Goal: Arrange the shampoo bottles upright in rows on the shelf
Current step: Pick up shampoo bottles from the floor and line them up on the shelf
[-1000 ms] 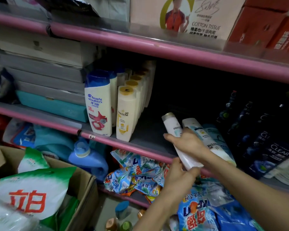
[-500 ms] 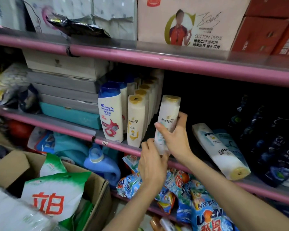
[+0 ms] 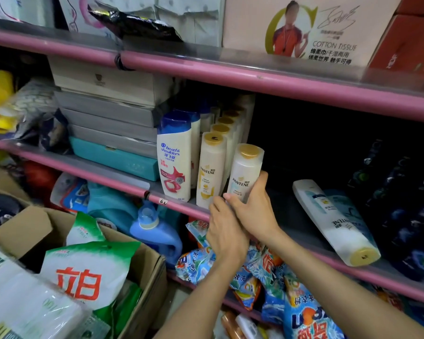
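On the middle shelf (image 3: 287,231), just right of the standing Pantene row (image 3: 212,167), you now hold the Pantene bottle (image 3: 246,172) upright, cap up. One second ago this bottle lay flat on the shelf beside the other fallen ones; half a second ago it was raised but further from the row. It has since come in close beside the front bottle of the row, leaning slightly toward it.

Your right hand (image 3: 253,211) wraps the lower body of the bottle, thumb on the right side and fingers curled across the front. Your left hand (image 3: 227,231) is at the base; whether its fingers pinch the bottle or only steady it cannot be determined, because the right hand covers the contact.

Whether the base rests on the shelf is hidden. Judged from this position, the bottle is near its place at the head of a new row. Two bottles remain to be stood up: the white fallen bottle (image 3: 333,221) and the teal bottle (image 3: 348,211) behind it.
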Demonstrator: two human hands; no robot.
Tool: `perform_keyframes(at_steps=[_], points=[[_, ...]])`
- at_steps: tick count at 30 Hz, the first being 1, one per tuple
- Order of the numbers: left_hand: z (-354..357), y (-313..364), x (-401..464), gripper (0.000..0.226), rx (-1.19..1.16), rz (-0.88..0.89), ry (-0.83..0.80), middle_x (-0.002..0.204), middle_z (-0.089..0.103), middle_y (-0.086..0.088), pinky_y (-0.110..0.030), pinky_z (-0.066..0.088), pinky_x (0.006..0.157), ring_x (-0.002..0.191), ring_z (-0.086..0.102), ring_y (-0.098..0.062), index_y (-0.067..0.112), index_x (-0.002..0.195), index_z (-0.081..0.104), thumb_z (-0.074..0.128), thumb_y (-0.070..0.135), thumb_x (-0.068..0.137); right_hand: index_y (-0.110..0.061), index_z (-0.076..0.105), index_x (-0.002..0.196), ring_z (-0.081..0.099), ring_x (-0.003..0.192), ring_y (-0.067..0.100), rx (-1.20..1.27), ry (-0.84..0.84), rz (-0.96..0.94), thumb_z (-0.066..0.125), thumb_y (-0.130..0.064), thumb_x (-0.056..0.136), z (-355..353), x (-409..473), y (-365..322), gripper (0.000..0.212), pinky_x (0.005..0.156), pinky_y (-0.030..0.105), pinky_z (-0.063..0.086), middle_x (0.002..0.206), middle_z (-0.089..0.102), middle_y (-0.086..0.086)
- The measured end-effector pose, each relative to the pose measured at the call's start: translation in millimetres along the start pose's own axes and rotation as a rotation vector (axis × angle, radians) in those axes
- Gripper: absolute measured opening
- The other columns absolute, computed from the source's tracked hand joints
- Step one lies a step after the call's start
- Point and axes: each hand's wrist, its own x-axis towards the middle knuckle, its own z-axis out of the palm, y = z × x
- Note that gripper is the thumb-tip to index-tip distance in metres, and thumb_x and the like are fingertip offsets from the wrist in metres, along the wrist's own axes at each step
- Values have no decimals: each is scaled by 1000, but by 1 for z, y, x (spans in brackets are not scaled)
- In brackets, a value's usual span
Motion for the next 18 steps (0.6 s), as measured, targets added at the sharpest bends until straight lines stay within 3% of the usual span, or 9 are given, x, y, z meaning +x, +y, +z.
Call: perform_keyframes(at_steps=[3,6,10,18], points=[[-1,-3,2,18,-2,7,4,109,51,-4,-34,39,61,92,58,-25,17,105,38,44,32,96,-29,27,108,55,97,2,-33,-59,31,71,-26,81,0,-4,7,51,67,8,43,110,53,-12],[-1,-4,3,19,10,-19,7,110,48,-6,-36,43,66,95,54,-26,17,108,40,45,31,95,-27,30,108,56,97,2,-43,-74,32,70,-27,82,0,-4,8,48,71,12,46,110,54,-14],[-1,-5,5,21,5,-61,-5,110,49,-7,-38,43,76,99,52,-27,14,106,43,42,32,96,-28,31,107,54,94,-3,-45,-96,22,69,-23,84,-1,-2,8,45,60,-2,42,108,53,-17],[-5,-5,5,22,6,-50,-33,111,50,-8,-41,48,75,99,54,-28,14,108,41,43,32,95,-26,31,109,52,99,-2,-29,-92,22,68,-21,85,0,-3,8,45,61,-5,40,112,51,-15]])
